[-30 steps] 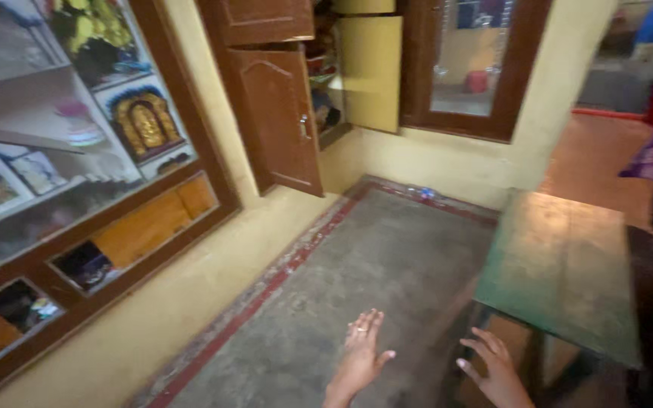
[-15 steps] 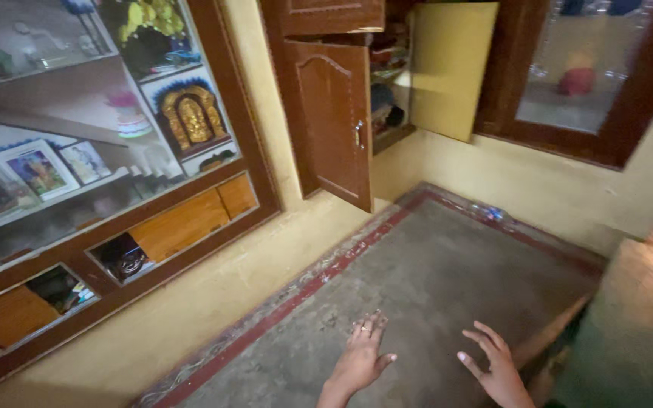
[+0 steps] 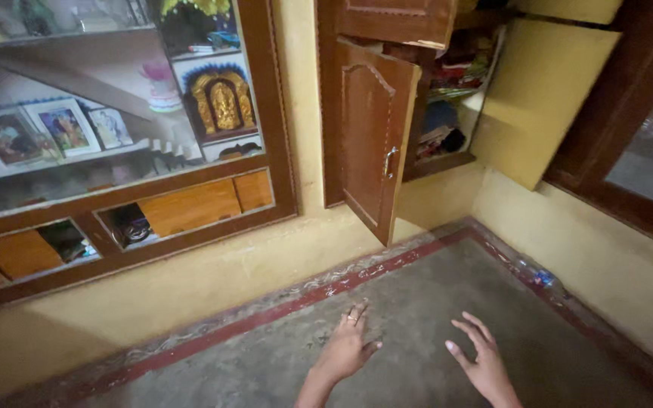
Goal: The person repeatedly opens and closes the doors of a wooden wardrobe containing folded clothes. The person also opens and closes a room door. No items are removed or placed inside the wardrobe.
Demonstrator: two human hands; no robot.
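My left hand [image 3: 345, 347] hovers palm down over the grey floor [image 3: 417, 317], fingers spread, a ring on one finger. My right hand [image 3: 481, 359] is beside it, also spread and holding nothing. Both hang above the floor near its red border stripe [image 3: 266, 313]. Ahead, a brown wooden cupboard door [image 3: 372, 143] stands ajar, showing shelves stuffed with cloth and papers [image 3: 447, 98].
A wood-framed glass showcase [image 3: 115, 128] on the left wall holds framed pictures [image 3: 62, 128] and a golden figure [image 3: 224, 106]. A yellow cupboard door [image 3: 538, 98] hangs open at right beside a dark wooden frame [image 3: 621, 113]. A small plastic scrap [image 3: 544, 279] lies by the wall.
The view has swung left: the green table at right has gone out of sight, and the showcase and cupboard now sit closer and more central. Both hands stay spread over the floor.
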